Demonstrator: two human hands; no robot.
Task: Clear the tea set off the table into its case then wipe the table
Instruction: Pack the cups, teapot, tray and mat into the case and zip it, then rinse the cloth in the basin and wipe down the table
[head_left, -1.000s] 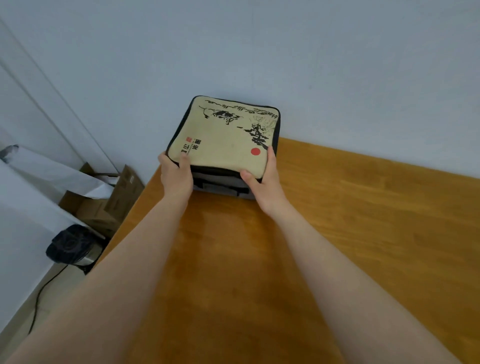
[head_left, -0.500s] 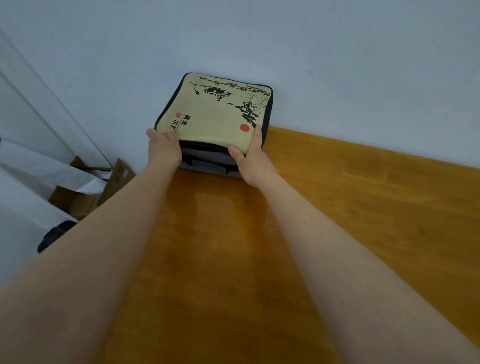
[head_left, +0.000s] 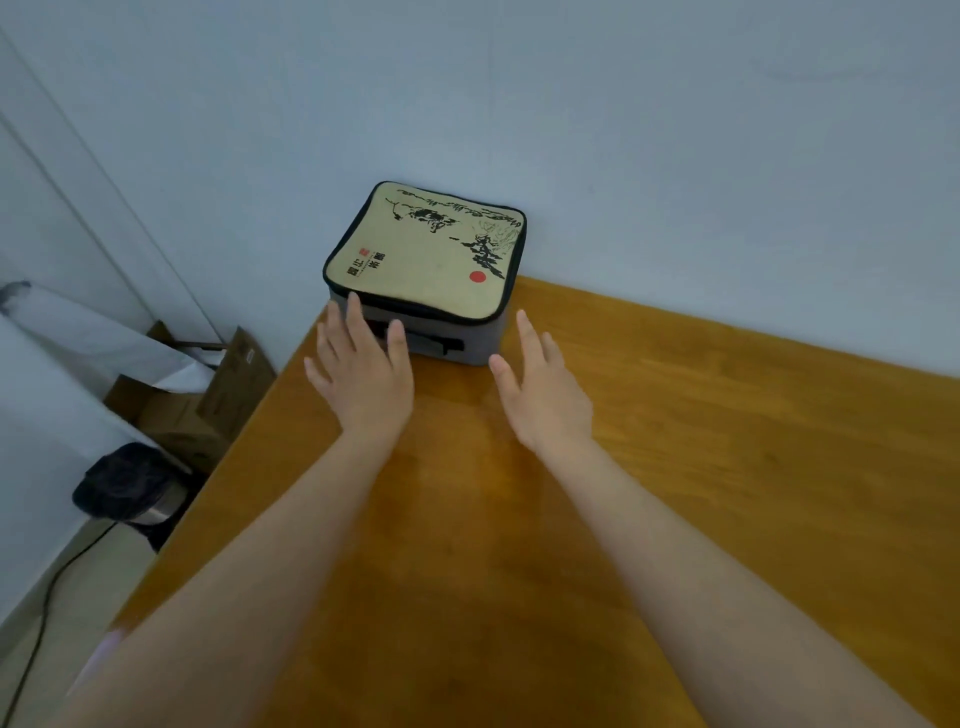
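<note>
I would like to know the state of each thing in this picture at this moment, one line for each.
case: closed, lying flat in the table's far left corner, by the wall.
left hand: open, fingers straight, holds nothing.
right hand: open, fingers straight, holds nothing.
table: carries the case.
bin: on the floor, lined with a dark bag.

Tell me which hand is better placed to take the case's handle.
Left, probably. The left hand is open at the front of the case, thumb beside its handle; the right hand is open off its right corner.
</note>
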